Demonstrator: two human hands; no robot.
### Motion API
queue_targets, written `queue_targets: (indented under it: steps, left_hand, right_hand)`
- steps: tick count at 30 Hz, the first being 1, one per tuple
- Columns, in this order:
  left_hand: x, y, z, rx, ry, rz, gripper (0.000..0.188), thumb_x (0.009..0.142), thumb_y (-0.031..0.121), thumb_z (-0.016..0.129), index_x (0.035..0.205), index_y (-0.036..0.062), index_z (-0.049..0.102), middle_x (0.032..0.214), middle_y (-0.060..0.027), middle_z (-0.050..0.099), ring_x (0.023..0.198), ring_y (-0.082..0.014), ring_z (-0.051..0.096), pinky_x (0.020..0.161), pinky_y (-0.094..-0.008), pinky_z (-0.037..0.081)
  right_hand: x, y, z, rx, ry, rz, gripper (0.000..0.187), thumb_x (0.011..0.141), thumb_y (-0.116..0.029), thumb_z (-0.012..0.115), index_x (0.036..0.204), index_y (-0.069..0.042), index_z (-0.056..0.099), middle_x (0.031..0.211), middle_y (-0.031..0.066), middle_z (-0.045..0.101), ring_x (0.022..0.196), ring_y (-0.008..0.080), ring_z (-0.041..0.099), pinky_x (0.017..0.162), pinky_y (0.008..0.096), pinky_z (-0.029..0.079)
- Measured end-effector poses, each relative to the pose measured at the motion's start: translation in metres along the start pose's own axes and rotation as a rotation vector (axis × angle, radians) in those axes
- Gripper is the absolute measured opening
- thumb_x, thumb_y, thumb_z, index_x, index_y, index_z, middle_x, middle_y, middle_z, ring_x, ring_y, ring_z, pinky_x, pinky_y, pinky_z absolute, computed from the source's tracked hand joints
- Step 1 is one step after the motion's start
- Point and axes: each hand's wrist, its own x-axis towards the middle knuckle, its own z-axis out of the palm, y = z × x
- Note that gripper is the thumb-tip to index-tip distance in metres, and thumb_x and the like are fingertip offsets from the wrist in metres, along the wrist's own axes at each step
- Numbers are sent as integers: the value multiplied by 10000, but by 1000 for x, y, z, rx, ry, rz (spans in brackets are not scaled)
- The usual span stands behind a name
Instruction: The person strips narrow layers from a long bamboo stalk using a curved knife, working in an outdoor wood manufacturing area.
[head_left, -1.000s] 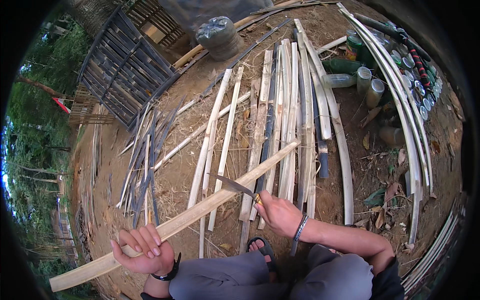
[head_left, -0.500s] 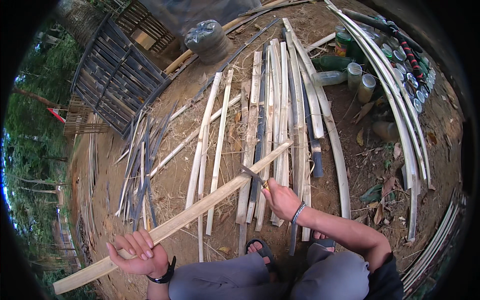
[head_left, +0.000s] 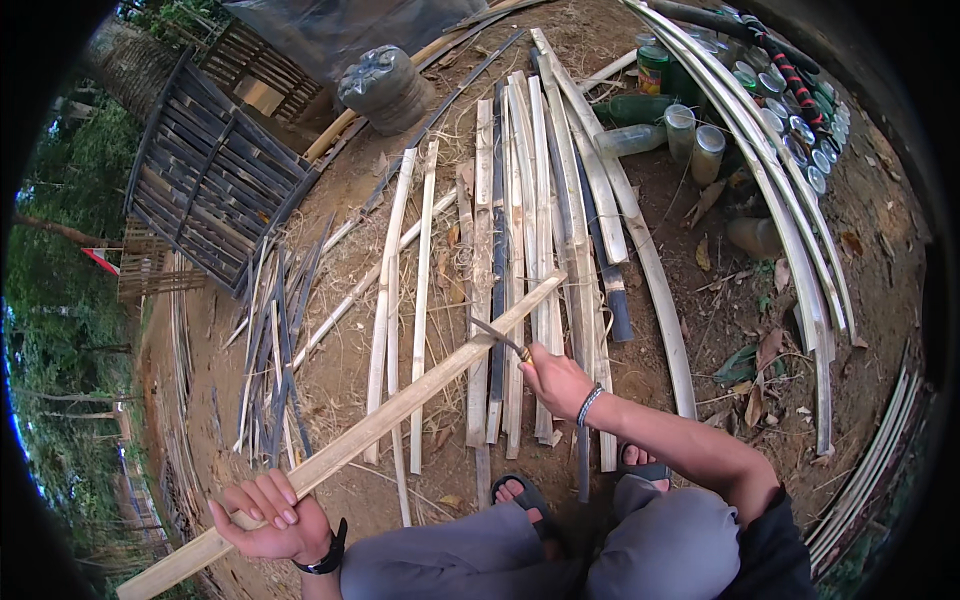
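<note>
A long pale bamboo strip (head_left: pixel 398 408) slants from the lower left up toward the middle. My left hand (head_left: pixel 272 522) is closed around its lower part, with the thumb on the left side and the fingers over the top. In my right hand (head_left: pixel 560 383) is a knife (head_left: pixel 500 336) with a thin dark blade, gripped by its handle. That blade lies across the strip near its upper end and touches it. Beneath the strip, several split bamboo slats (head_left: pixel 515 230) lie lengthwise on the ground.
A pile of thin dark and pale strips (head_left: pixel 275 340) lies at left, below a slatted bamboo panel (head_left: pixel 215 170). Glass bottles and jars (head_left: pixel 708 150) stand at the upper right, beside long curved slats (head_left: pixel 770 170). A filled plastic bag (head_left: pixel 385 90) sits at the back. My sandaled feet (head_left: pixel 520 500) are close by.
The view has turned slightly, so the ground and slats appear shifted left. Both hands keep their grips, and the knife stays on the strip at nearly the same place.
</note>
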Motion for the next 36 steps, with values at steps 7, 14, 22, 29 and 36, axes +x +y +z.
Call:
queue_targets:
  steps: [7,14,22,29,36]
  left_hand:
    - [2,-4,-2,-18,22,2,468,996,349,308,576,148,347,386,14,297,309,-88,245,380,-223,276]
    - [2,-2,0,-22,14,2,463,993,343,322,575,146,348,384,14,291,310,-90,247,376,-219,272]
    - [4,-1,-2,-17,23,-4,457,992,337,321,580,142,348,381,12,286,310,-94,249,370,-224,264]
    - [2,0,7,-7,12,-1,452,991,333,315,583,142,352,381,7,290,311,-95,248,376,-224,268]
    - [2,-3,5,-29,0,-7,458,991,329,310,573,144,354,383,11,294,311,-90,247,376,-226,274]
  right_hand:
    - [-9,-12,6,-44,-66,-153,279,988,-257,407,979,20,367,735,293,598,690,492,585,612,550,472]
    - [-3,-10,0,-4,-75,-94,300,993,-270,397,961,27,372,659,290,581,677,488,586,614,547,475]
    - [5,3,1,-21,-49,-96,316,993,-286,400,945,26,378,663,292,584,685,492,588,634,546,475]
    - [12,19,-15,-71,-24,-45,328,997,-299,389,963,27,393,675,286,591,693,492,588,647,545,477]
    - [24,45,-18,-127,46,-33,311,986,-284,407,970,27,395,689,295,592,702,488,591,657,551,478]
